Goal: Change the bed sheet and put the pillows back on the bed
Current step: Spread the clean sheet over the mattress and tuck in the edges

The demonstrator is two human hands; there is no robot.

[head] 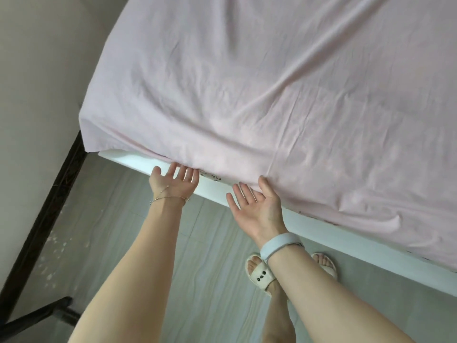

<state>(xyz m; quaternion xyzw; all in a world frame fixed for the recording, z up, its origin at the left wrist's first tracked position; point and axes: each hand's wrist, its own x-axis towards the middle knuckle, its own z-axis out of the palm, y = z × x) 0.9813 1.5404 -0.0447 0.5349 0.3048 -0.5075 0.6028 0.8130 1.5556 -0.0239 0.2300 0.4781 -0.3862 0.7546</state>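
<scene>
Pink sheet (247, 82) covers the bed, wrinkled, its near edge hanging over the white frame (346, 233). Grey floor (210, 268) below. Dark baseboard (49, 206) along the left wall. Both palms up at the sheet's near edge: left hand (174, 185) with straight fingers, tips under the fold; right hand (257, 209) fingers spread, thumb touching the cloth. Blue band (277, 245) on right wrist.

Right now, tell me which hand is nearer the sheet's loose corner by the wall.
Left. The left hand touches the pink sheet's hem just along from that corner; the right hand is farther along the bed edge.
</scene>
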